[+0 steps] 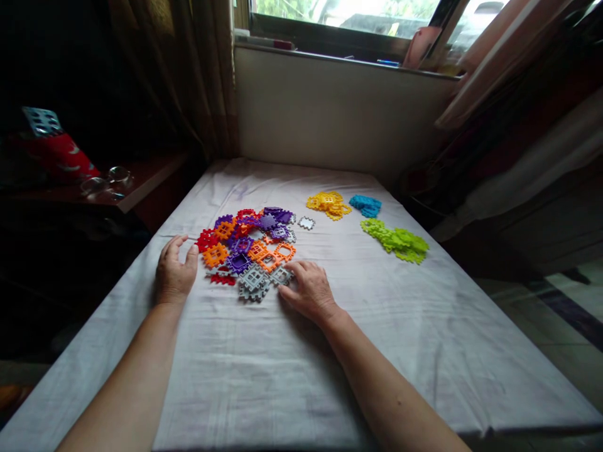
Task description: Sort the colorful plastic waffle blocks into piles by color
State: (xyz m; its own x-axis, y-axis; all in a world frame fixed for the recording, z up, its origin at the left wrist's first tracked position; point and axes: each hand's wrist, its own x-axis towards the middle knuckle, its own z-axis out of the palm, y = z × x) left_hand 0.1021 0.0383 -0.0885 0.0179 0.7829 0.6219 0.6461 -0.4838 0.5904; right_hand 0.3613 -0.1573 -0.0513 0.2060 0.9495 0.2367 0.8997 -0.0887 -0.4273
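Observation:
A mixed pile of flat plastic interlocking tiles with notched edges lies between my hands: purple tiles (239,262), orange tiles (215,255), red tiles (206,240) and grey tiles (254,277). My left hand (175,271) rests at the pile's left side, thumb and fingers apart, close to the red tiles and holding nothing visible. On the right, my right hand (311,290) has its thumb and fingers closed at the edge of a grey window-frame tile (281,276). Its fingertips are partly hidden.
Sorted heaps of yellow tiles (328,204), blue tiles (365,205) and lime green tiles (396,241) lie farther right on the white cloth (377,351). One pale tile (306,223) lies beside the pile. Glasses (108,182) sit on a side table at left.

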